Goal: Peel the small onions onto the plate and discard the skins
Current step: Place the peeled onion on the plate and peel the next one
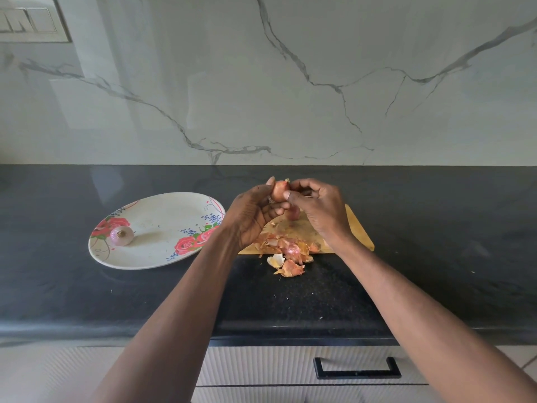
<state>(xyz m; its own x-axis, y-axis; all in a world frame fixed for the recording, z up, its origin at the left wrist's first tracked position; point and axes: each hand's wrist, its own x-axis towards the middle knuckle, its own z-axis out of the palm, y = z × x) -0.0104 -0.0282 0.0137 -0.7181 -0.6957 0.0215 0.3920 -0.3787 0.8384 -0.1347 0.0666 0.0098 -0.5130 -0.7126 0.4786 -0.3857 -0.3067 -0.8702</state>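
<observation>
Here the left hand (255,210) cradles a small onion (279,191) above the wooden board (359,231), fingers curled round it, while the right hand (316,205) pinches at its top, seemingly starting the skin; one peeled onion (122,235) lies on the flowered plate (162,258), well to the left; loose skins (287,251) already spill off the board onto the tabletop (436,257); more could scatter there, and a hard tug might flick the slick onion from the fingers.
</observation>
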